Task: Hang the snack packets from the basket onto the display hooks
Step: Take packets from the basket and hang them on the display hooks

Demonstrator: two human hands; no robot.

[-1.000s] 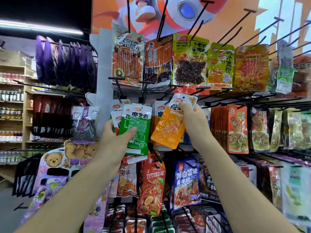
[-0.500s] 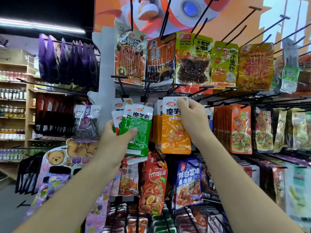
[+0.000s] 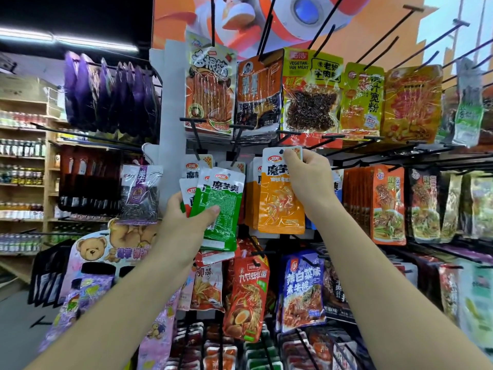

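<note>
Orange packet (image 3: 280,209) pinched by raised right hand (image 3: 309,180), left hand (image 3: 184,225) gripping green packets (image 3: 229,204)

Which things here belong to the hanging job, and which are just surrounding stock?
In the job:
orange packet, pinched at its top by the right hand
green packets, held in the left hand
hanging orange packets just behind

Not in the job:
purple packets
bear display card
shelved bottles
blue noodle packet
</note>
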